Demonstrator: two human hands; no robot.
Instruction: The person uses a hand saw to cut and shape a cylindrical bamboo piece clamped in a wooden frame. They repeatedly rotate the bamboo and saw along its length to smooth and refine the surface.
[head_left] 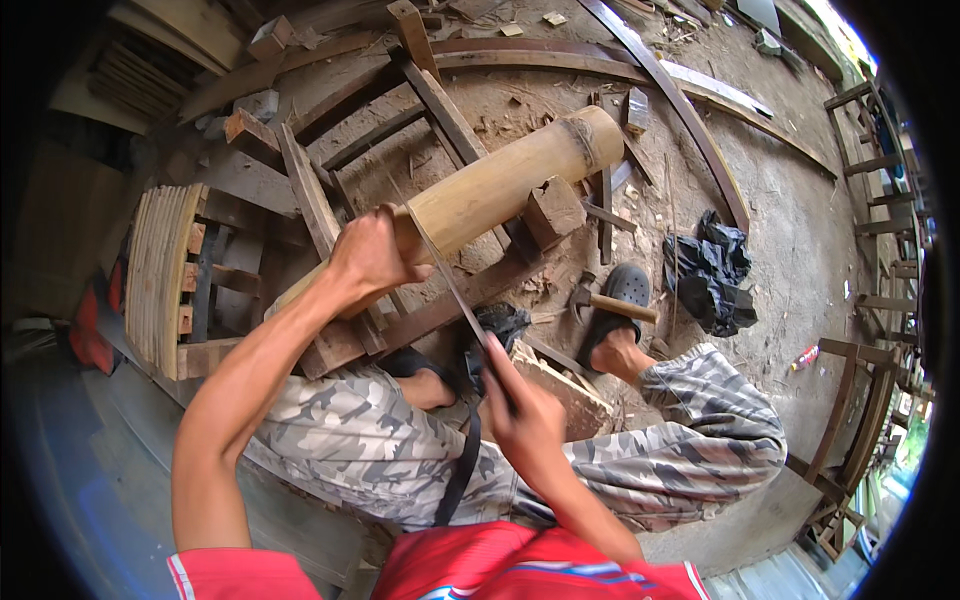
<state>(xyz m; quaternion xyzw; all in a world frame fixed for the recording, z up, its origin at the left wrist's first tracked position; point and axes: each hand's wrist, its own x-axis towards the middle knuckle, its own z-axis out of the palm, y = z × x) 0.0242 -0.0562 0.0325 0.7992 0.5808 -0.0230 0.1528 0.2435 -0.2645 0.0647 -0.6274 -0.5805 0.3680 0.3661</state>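
Note:
A thick bamboo pole [500, 187] lies slanted across a rough wooden frame [460, 290], its far end pointing up and to the right. My left hand [368, 255] is closed over the pole on its nearer stretch, just left of the saw. The thin blade of a handsaw [452, 280] crosses the pole right beside that hand. I cannot tell how deep the blade sits in the bamboo. My right hand [522, 415] is wrapped round the saw's dark handle, over my lap, with the handle mostly hidden by the fingers.
By my right foot, in a dark clog [628, 285], lies a hammer [618, 304]. Black plastic [708, 275] is crumpled farther right. A slatted wooden piece [160, 275] stands left. Long timber strips [690, 125] and wood scraps cover the far floor; wooden frames [850, 410] line the right.

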